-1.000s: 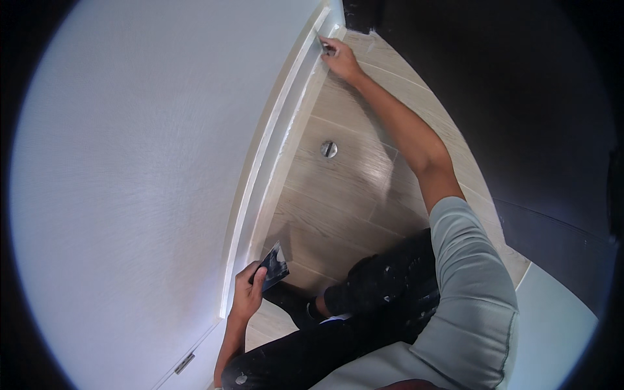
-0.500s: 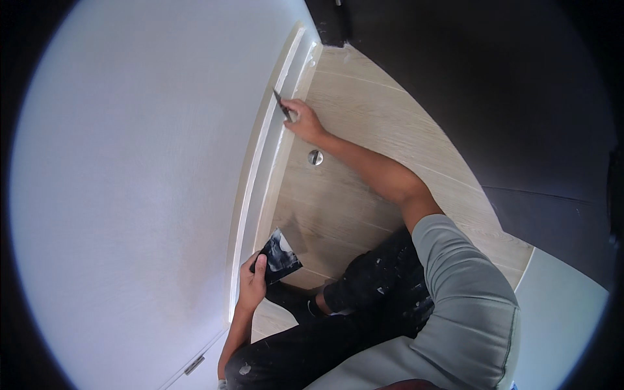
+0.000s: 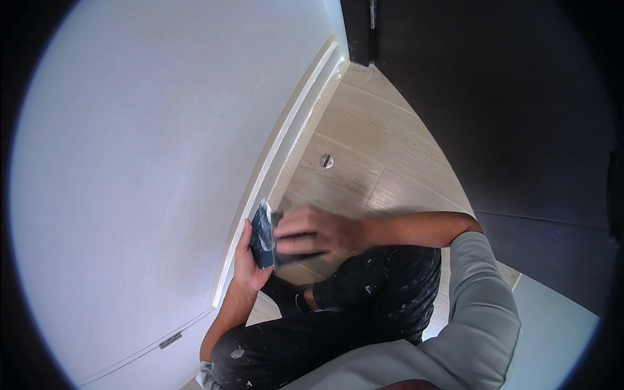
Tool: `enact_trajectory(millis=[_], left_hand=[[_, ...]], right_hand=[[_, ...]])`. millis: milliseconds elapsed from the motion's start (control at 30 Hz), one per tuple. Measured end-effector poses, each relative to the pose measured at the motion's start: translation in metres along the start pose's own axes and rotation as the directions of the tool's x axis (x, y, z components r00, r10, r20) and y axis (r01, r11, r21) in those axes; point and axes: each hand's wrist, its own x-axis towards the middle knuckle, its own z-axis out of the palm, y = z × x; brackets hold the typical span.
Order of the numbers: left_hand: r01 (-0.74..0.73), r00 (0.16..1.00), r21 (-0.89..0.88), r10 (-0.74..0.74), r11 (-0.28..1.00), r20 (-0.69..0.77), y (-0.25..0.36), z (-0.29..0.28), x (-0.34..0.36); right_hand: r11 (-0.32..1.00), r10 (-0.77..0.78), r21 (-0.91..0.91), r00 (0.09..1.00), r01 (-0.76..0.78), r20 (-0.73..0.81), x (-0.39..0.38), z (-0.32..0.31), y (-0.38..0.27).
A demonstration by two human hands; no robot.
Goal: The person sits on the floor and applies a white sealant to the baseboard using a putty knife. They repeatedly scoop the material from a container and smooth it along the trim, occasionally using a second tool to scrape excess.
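Note:
My left hand point(image 3: 246, 259) grips a dark flat pad point(image 3: 262, 235) smeared with white paste and holds it upright beside the white baseboard point(image 3: 292, 133). My right hand point(image 3: 313, 234), blurred by motion, is pressed against the pad's right face with its fingers curled. A thin dark tool point(image 3: 300, 257) shows just under those fingers. I am crouched low; my knees in black, paint-flecked trousers point(image 3: 364, 286) sit below both hands.
A white wall point(image 3: 149, 162) fills the left, with a small metal fitting point(image 3: 170, 340) low on it. A round metal stud point(image 3: 326, 160) sits in the pale wood floor point(image 3: 383, 149). A dark door or panel point(image 3: 494, 104) closes off the right.
My right hand has pulled back from far along the baseboard to the pad in my left hand. My left hand has lifted the pad slightly.

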Motion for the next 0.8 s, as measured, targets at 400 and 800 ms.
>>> enact_trajectory(millis=[400, 800], left_hand=[[-0.219, 0.955, 0.073, 0.229, 0.973, -0.188, 0.004, -0.019, -0.01], [-0.156, 0.948, 0.031, 0.158, 0.987, -0.275, 0.008, -0.048, 0.0]], right_hand=[[0.68, 0.571, -0.531, 0.819, -0.505, -0.048, -0.045, -0.058, 0.136], [0.384, 0.373, -0.364, 0.504, -0.848, -0.779, -0.065, -0.206, 0.376]])
